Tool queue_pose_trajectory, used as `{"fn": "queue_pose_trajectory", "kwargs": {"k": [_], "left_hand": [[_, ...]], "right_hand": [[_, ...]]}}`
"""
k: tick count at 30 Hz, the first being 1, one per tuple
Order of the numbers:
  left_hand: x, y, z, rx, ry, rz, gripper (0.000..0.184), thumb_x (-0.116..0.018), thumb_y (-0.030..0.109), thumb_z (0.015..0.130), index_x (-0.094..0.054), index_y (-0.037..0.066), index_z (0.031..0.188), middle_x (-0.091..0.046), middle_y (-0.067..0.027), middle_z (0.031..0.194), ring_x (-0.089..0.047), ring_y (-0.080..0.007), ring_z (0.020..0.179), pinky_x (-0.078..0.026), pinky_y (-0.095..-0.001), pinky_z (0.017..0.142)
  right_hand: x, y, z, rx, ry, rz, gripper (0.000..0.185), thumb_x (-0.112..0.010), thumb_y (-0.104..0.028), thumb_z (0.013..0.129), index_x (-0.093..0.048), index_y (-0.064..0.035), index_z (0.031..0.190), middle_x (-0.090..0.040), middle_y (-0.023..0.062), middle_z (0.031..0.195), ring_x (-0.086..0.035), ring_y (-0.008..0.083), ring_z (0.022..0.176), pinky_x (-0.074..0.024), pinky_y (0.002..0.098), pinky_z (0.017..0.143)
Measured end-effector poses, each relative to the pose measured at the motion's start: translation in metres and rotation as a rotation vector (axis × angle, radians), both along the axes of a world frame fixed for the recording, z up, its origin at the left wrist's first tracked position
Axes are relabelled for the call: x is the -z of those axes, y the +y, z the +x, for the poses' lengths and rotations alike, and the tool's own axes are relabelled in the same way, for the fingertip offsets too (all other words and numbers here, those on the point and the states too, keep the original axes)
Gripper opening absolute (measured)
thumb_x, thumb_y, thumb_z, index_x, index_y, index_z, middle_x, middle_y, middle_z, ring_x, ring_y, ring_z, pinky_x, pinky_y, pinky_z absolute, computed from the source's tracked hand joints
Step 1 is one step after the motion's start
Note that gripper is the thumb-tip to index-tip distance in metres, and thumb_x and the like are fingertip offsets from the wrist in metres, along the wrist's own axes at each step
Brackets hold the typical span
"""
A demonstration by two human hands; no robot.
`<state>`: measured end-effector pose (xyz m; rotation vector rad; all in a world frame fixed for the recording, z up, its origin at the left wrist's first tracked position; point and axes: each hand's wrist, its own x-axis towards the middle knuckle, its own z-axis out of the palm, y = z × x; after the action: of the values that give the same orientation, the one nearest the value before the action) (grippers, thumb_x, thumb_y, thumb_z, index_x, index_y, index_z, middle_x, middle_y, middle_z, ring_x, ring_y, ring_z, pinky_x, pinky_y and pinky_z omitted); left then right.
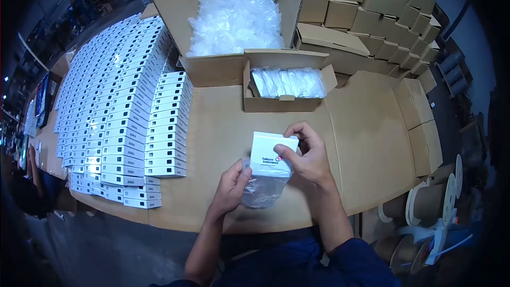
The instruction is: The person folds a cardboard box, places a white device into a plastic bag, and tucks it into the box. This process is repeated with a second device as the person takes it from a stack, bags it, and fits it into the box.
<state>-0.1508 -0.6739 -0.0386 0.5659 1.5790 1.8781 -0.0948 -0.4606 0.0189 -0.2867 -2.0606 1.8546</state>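
Note:
A white printed box is held above the table, its lower part inside a clear plastic bag. My right hand grips the box at its upper right, thumb on the front face. My left hand pinches the bag's edge at the lower left of the box. Beyond both hands, an open cardboard box holds a row of items in clear plastic.
Tall stacks of white boxes fill the table's left side. A large carton of clear bags stands at the back. Brown boxes are piled at the back right. Spools sit beyond the right edge; a person's arm shows far left.

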Motion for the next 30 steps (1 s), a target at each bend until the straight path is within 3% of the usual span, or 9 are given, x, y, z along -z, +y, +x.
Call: {"fn": "queue_pose_trajectory", "kwargs": {"k": [3, 4, 7, 8, 12, 18, 23, 26, 30], "left_hand": [[0.009, -0.003, 0.001, -0.002, -0.003, -0.019, 0.034, -0.043, 0.019, 0.112, -0.057, -0.006, 0.131, -0.068, -0.0094, 0.115, -0.061, -0.0123, 0.108, -0.049, -0.0294, 0.096], [0.016, -0.002, 0.002, -0.017, -0.048, 0.024, 0.034, -0.043, 0.019, 0.112, -0.057, -0.006, 0.131, -0.067, -0.0095, 0.116, -0.061, -0.0123, 0.108, -0.049, -0.0294, 0.096], [0.022, 0.000, 0.004, -0.087, -0.160, 0.121, 0.036, -0.042, 0.022, 0.113, -0.056, -0.005, 0.133, -0.068, -0.0108, 0.118, -0.063, -0.0140, 0.109, -0.051, -0.0308, 0.096], [0.027, 0.001, 0.005, -0.121, -0.233, 0.177, 0.037, -0.042, 0.022, 0.113, -0.055, -0.005, 0.134, -0.068, -0.0114, 0.119, -0.064, -0.0149, 0.109, -0.052, -0.0314, 0.096], [0.033, 0.005, 0.002, -0.251, -0.365, 0.340, 0.040, -0.039, 0.025, 0.114, -0.051, -0.006, 0.136, -0.067, -0.0136, 0.122, -0.066, -0.0186, 0.110, -0.053, -0.0338, 0.098], [0.031, 0.004, -0.006, -0.228, -0.190, 0.259, 0.041, -0.039, 0.025, 0.114, -0.054, -0.006, 0.135, -0.066, -0.0132, 0.123, -0.064, -0.0176, 0.112, -0.050, -0.0328, 0.099], [0.033, 0.005, -0.009, -0.240, -0.096, 0.249, 0.046, -0.037, 0.027, 0.114, -0.051, -0.008, 0.140, -0.065, -0.0136, 0.126, -0.061, -0.0174, 0.117, -0.047, -0.0333, 0.103], [0.042, 0.000, -0.010, -0.215, -0.029, 0.189, 0.049, -0.036, 0.026, 0.114, -0.046, -0.008, 0.147, -0.060, -0.0177, 0.138, -0.057, -0.0211, 0.125, -0.043, -0.0353, 0.109], [0.037, -0.002, -0.010, -0.153, 0.028, 0.206, 0.052, -0.033, 0.023, 0.113, -0.037, -0.007, 0.155, -0.042, -0.0221, 0.158, -0.051, -0.0275, 0.136, -0.037, -0.0394, 0.117]], "right_hand": [[0.004, -0.001, -0.003, -0.029, -0.075, 0.064, 0.027, -0.082, -0.009, 0.086, -0.060, -0.0025, 0.101, -0.068, 0.0019, 0.084, -0.061, 0.0059, 0.073, -0.0479, 0.0243, 0.065], [0.010, -0.001, -0.003, -0.061, -0.080, 0.107, 0.032, -0.081, -0.009, 0.088, -0.059, -0.0015, 0.111, -0.071, 0.0028, 0.087, -0.063, 0.0068, 0.076, -0.0492, 0.0240, 0.068], [0.017, -0.006, -0.003, -0.066, -0.059, -0.222, 0.042, -0.077, -0.008, 0.091, -0.053, -0.0009, 0.124, -0.073, 0.0060, 0.095, -0.064, 0.0085, 0.088, -0.0506, 0.0241, 0.076], [0.021, -0.004, -0.003, -0.102, 0.010, -0.333, 0.047, -0.073, -0.006, 0.094, -0.047, -0.0005, 0.133, -0.070, 0.0114, 0.112, -0.065, 0.0123, 0.101, -0.0518, 0.0267, 0.087], [0.044, 0.007, 0.021, -0.313, 0.090, -0.504, 0.038, -0.070, -0.001, 0.094, -0.052, 0.0025, 0.128, -0.063, 0.0150, 0.126, -0.067, 0.0187, 0.106, -0.0535, 0.0338, 0.095], [0.063, -0.024, 0.026, -0.052, 0.009, -0.554, 0.026, -0.074, 0.001, 0.093, -0.064, 0.0048, 0.117, -0.069, 0.0086, 0.108, -0.067, 0.0132, 0.102, -0.0549, 0.0277, 0.093], [0.062, -0.022, 0.025, -0.051, 0.064, -0.551, 0.020, -0.074, 0.003, 0.092, -0.067, 0.0041, 0.110, -0.071, 0.0104, 0.108, -0.068, 0.0135, 0.099, -0.0555, 0.0281, 0.092], [0.070, -0.018, 0.027, -0.062, 0.091, -0.523, 0.016, -0.073, 0.004, 0.092, -0.068, 0.0040, 0.107, -0.072, 0.0106, 0.108, -0.067, 0.0133, 0.099, -0.0549, 0.0279, 0.092], [0.071, -0.014, 0.029, -0.062, 0.137, -0.443, 0.010, -0.070, 0.004, 0.094, -0.068, 0.0044, 0.104, -0.072, 0.0128, 0.110, -0.067, 0.0147, 0.102, -0.0535, 0.0291, 0.094]]}}
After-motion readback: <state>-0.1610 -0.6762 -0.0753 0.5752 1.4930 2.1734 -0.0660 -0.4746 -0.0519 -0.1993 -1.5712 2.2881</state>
